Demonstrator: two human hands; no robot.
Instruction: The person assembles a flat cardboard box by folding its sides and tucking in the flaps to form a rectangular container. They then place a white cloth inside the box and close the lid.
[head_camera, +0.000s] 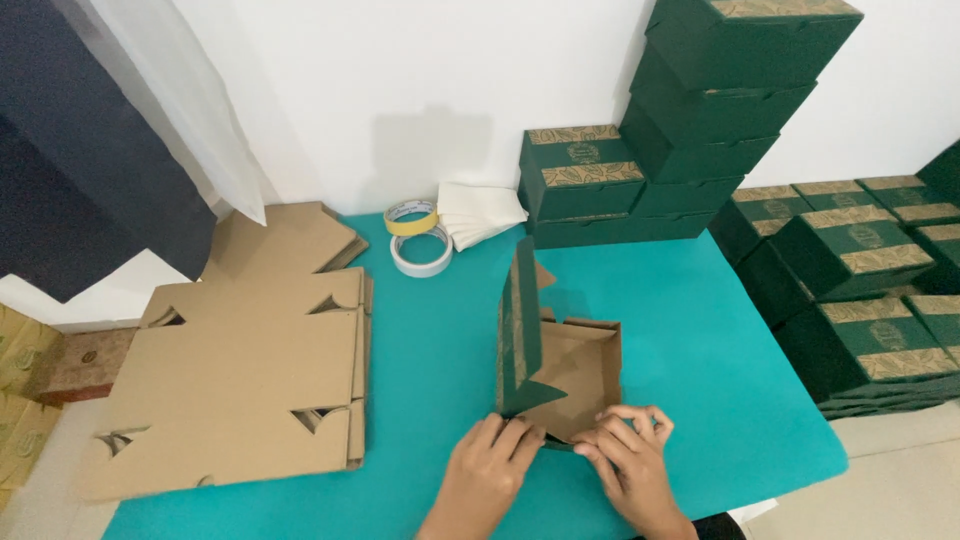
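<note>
A half-folded cardboard box (575, 365), dark green outside and brown inside, sits on the teal table (690, 330) in front of me. Its left wall stands upright. My left hand (490, 470) presses the box's near edge at the left corner, fingers curled onto the flap. My right hand (630, 455) pinches the near flap from the right, fingertips touching the cardboard. Both hands meet at the front edge of the box.
A stack of flat brown box blanks (250, 370) lies at the left. Two tape rolls (418, 238) and folded white paper (478, 212) sit near the wall. Finished green boxes (700, 110) are stacked at the back, and more (870, 280) are piled to the right.
</note>
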